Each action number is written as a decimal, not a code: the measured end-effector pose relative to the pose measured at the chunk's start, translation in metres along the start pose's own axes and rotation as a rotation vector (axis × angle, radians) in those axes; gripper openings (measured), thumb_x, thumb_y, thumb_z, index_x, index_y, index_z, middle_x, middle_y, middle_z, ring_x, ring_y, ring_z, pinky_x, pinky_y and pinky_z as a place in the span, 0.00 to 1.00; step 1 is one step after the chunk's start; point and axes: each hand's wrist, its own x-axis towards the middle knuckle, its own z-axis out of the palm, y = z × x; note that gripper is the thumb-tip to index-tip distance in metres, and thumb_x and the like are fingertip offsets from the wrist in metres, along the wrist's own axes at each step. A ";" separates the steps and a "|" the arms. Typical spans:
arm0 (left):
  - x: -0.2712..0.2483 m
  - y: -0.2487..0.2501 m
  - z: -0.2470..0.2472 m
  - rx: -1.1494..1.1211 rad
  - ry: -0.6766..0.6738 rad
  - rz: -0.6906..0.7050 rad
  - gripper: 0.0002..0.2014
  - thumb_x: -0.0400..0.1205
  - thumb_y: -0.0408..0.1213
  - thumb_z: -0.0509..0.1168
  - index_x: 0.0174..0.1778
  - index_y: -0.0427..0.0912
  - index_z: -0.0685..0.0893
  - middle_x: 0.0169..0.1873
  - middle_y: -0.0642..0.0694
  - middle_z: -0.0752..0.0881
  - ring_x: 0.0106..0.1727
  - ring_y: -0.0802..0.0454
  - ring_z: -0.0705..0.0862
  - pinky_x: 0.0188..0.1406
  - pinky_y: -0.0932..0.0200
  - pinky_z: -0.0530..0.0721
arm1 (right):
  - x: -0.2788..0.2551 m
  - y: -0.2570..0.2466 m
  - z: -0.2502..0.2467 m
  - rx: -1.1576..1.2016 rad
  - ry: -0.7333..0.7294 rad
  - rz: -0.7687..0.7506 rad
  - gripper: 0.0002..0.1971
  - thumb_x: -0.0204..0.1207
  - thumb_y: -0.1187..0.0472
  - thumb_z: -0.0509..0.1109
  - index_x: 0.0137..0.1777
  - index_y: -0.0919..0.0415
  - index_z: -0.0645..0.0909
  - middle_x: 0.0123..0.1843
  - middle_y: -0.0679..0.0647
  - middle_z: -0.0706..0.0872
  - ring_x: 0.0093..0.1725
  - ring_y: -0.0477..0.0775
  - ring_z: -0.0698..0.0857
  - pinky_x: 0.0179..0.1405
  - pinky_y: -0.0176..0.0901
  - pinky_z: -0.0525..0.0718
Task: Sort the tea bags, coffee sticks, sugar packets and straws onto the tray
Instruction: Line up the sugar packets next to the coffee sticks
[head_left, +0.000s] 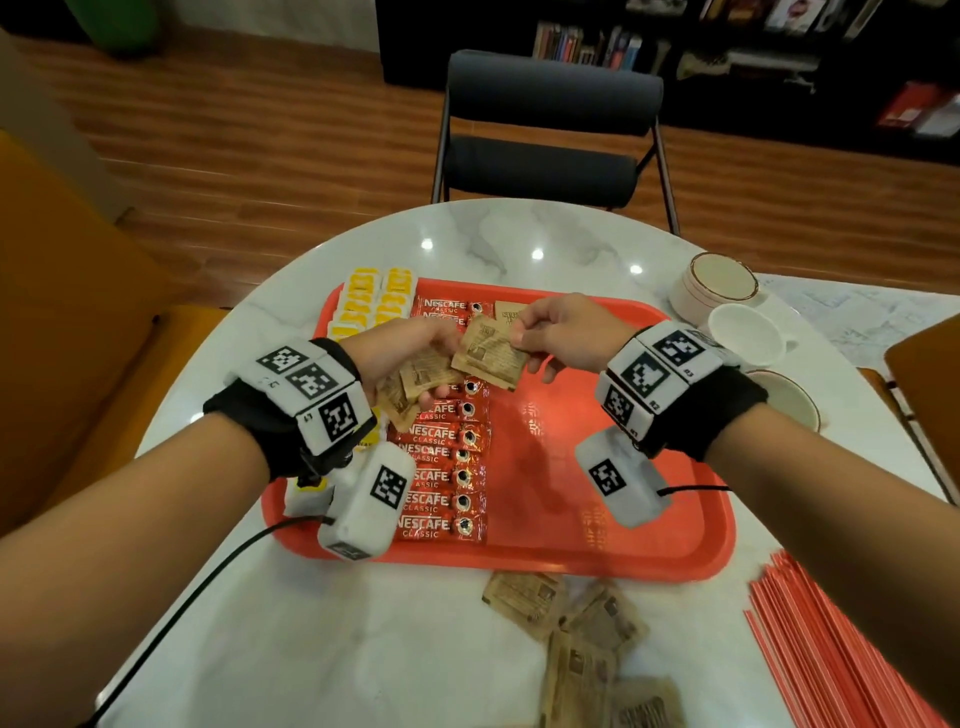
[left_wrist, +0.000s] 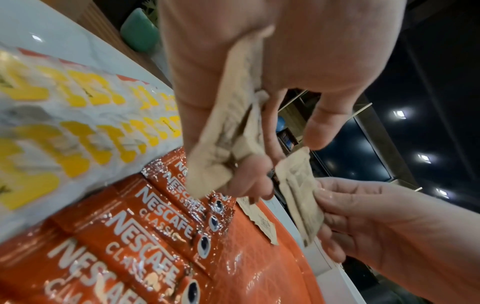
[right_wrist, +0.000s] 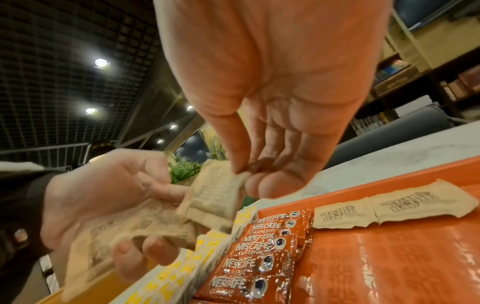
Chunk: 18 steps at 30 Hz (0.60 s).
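Both hands work brown sugar packets above the orange-red tray.

The left hand curls round a small bunch of brown paper packets, two or three as far as I can tell, while the right hand pinches one more packet by its corner between thumb and fingertips, just beside the left fingers and over the middle of the tray. Two printed brown packets already lie side by side at the tray's far edge. A column of about ten red coffee sticks runs down the tray, with two columns of yellow tea bags at its left. Some four packets wait on the marble table, near a sheaf of red straws.
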 end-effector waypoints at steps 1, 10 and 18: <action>0.000 0.000 0.001 -0.014 -0.011 -0.020 0.13 0.82 0.40 0.56 0.49 0.36 0.81 0.32 0.42 0.84 0.20 0.53 0.76 0.14 0.69 0.72 | 0.001 0.000 0.001 -0.009 0.039 -0.020 0.11 0.79 0.69 0.63 0.36 0.56 0.74 0.32 0.54 0.80 0.29 0.49 0.79 0.28 0.39 0.80; 0.004 0.001 -0.007 -0.261 -0.074 -0.134 0.34 0.79 0.63 0.54 0.53 0.32 0.83 0.38 0.37 0.85 0.21 0.49 0.76 0.17 0.68 0.74 | -0.002 -0.009 0.003 0.281 0.029 -0.284 0.11 0.77 0.74 0.62 0.39 0.59 0.73 0.38 0.54 0.79 0.31 0.45 0.85 0.41 0.36 0.87; 0.002 -0.001 -0.008 -0.164 -0.097 0.011 0.08 0.79 0.38 0.64 0.51 0.40 0.81 0.25 0.46 0.84 0.20 0.58 0.78 0.14 0.69 0.75 | -0.004 0.001 0.002 0.203 0.095 -0.315 0.05 0.76 0.72 0.66 0.47 0.62 0.78 0.48 0.57 0.81 0.41 0.50 0.84 0.41 0.30 0.86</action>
